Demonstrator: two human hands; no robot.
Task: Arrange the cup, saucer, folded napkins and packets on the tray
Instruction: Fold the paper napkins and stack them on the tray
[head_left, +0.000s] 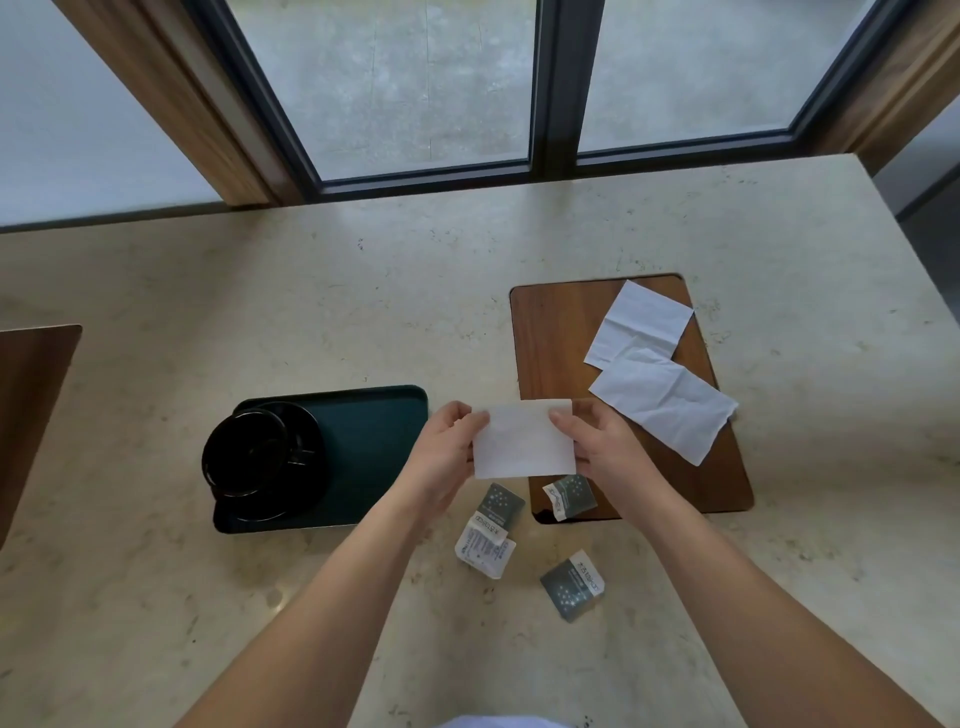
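Observation:
A dark green tray (374, 441) lies left of centre, with a black cup (244, 452) on a black saucer (306, 483) at its left end. My left hand (447, 447) and my right hand (597, 447) each pinch one side of a white folded napkin (524, 441), held just right of the tray. Two more white napkins (641, 325) (667, 402) lie on a wooden board (561, 338) to the right. Several grey and white packets lie below my hands: one on the board's near corner (569, 496), two overlapping (491, 530) and another (574, 584) on the table.
The beige stone table (260, 312) stretches to a window with dark frames (556, 104) at the back. A second wooden board (31, 405) shows at the left edge. The table's right edge runs down from the far right corner.

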